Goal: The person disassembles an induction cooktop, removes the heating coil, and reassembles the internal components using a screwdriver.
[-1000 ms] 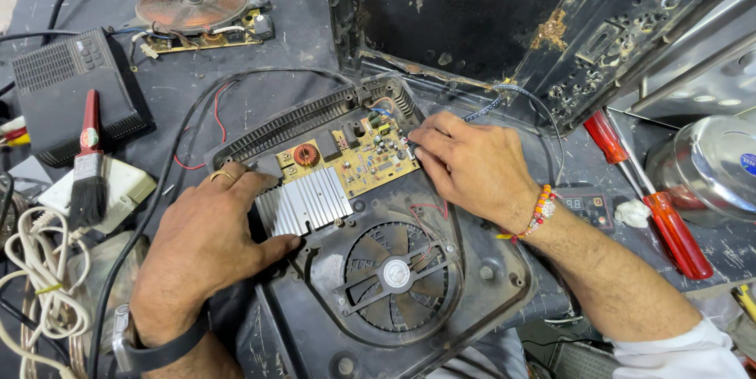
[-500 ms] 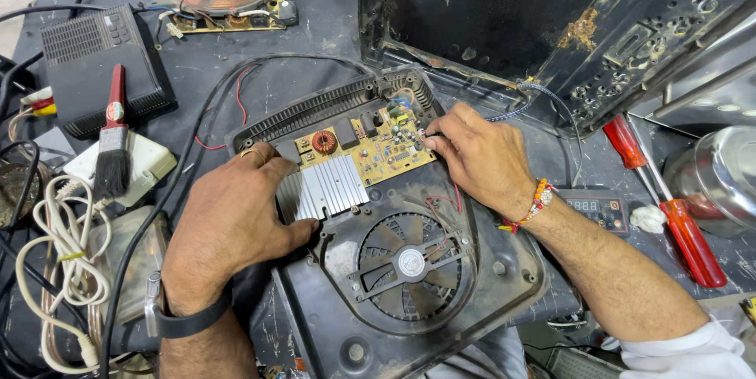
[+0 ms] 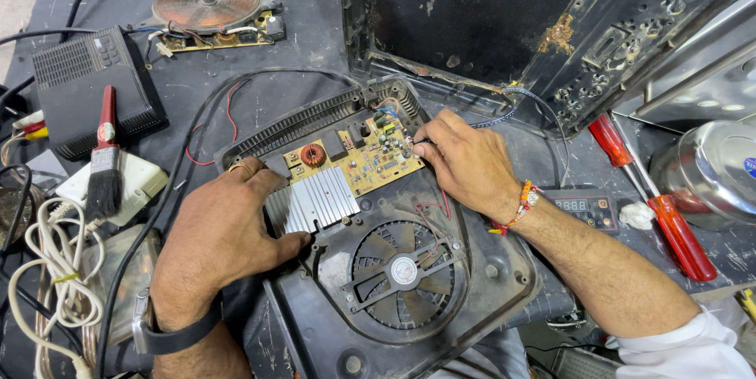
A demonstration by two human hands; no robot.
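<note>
Hands hardly moved since before — left hand (image 3: pixel 224 229) still presses flat beside the silver heat sink (image 3: pixel 313 202), right hand (image 3: pixel 465 162) still pinches the yellow board (image 3: pixel 354 160) edge — slow, careful work.

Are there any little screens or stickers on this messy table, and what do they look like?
Small display panel: by the right hand's wrist, dark rectangle, red digits, red buttons.
Sticker: far right on the shiny steel pot, blue and white.
Brush label: on the red brush handle, left side, pale band.
</note>
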